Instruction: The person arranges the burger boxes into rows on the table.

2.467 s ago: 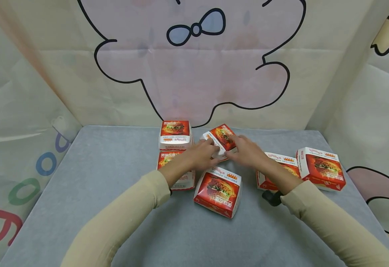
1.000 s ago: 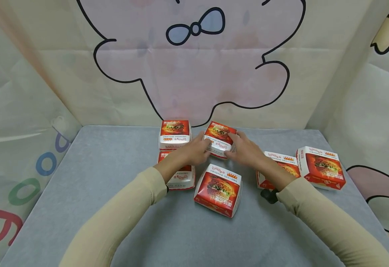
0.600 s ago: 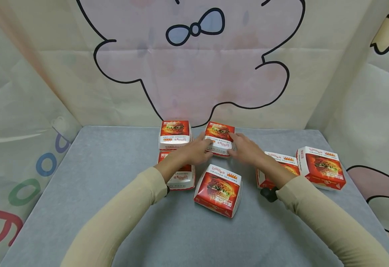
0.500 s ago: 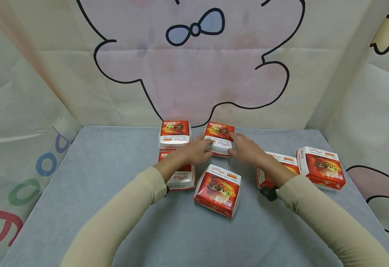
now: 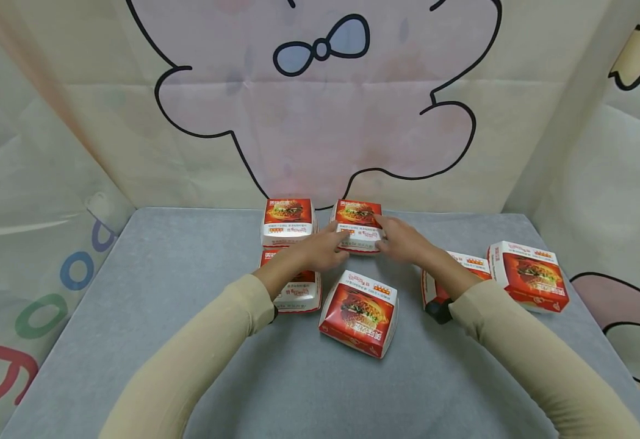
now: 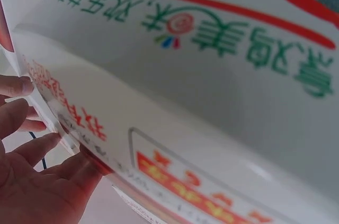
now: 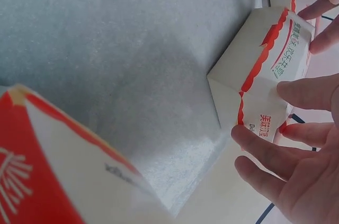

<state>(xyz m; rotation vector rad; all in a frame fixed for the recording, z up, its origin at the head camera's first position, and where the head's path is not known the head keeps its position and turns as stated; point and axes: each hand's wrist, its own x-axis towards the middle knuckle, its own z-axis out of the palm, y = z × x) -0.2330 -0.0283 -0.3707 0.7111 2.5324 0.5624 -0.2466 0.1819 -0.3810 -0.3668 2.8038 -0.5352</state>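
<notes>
Both hands are at one red-and-white burger box (image 5: pixel 359 233) at the back middle of the table, a burger printed on its lid. My left hand (image 5: pixel 324 249) holds its front left corner, finger and thumb spread there. At its right side my right hand (image 5: pixel 402 241) grips with finger and thumb; in the right wrist view the thumb lies against the box's printed side (image 7: pixel 288 60). Just left stands another burger box (image 5: pixel 288 225), nearly aligned with it. Another box side (image 6: pixel 175 75) fills most of the left wrist view and hides part of the hand there.
One burger box (image 5: pixel 304 296) stands in front of the back left one, partly behind my left arm. A tilted burger box (image 5: pixel 359 314) sits nearer me. On the right are two burger boxes, one (image 5: pixel 473 265) partly behind my right arm, the other (image 5: pixel 531 277) near the edge.
The box between my hands has turned from slanted to nearly straight and slid left toward the back left box. Both hands have stayed on it; the right has followed leftward.
</notes>
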